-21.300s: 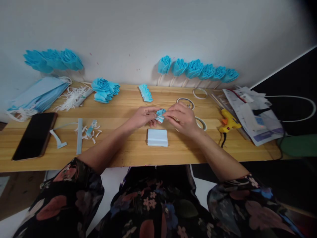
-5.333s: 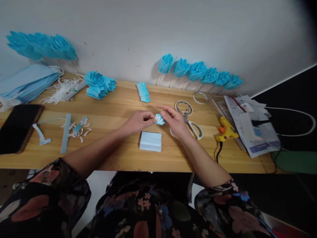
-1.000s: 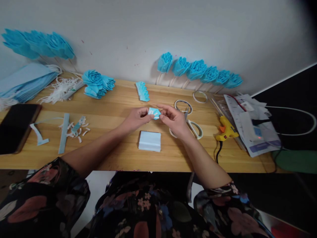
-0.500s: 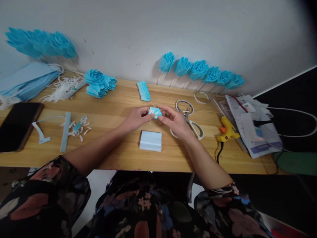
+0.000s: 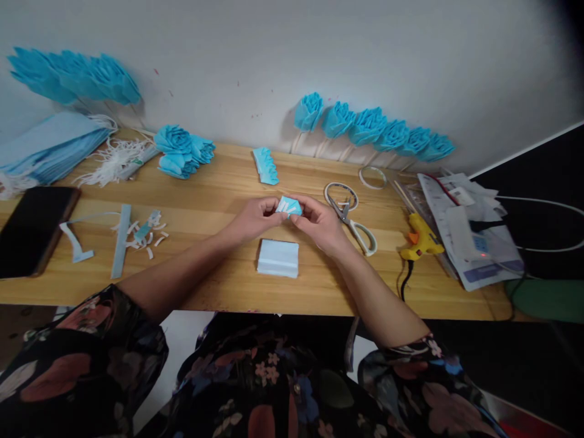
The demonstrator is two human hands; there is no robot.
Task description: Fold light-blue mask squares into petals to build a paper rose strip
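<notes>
Between my two hands is a small folded blue fabric piece [image 5: 291, 205] with white strips on it. My left hand [image 5: 259, 218] pinches its left edge between thumb and fingers. On the other side, my right hand [image 5: 320, 224] grips its right edge, thumb in front. Just below them on the table lies a stack of pale blue rectangles [image 5: 278, 258]. Behind my hands rests a row of folded blue petals [image 5: 265, 166]. Scissors with pale handles [image 5: 364, 237] lie to the right of my right hand, beside a tape roll [image 5: 329, 193].
Several blue fabric flowers on sticks [image 5: 368, 126] lean against the wall. More blue flowers [image 5: 176, 149] lie at left, near flat blue masks [image 5: 55, 146]. A phone [image 5: 34, 231], white scraps [image 5: 148, 234], a yellow glue gun [image 5: 422, 238] and a power strip [image 5: 460, 231] are on the table.
The blue piece has turned slightly between my fingers, and my right fingers have closed in nearer to it. Things on the table stay where they were.
</notes>
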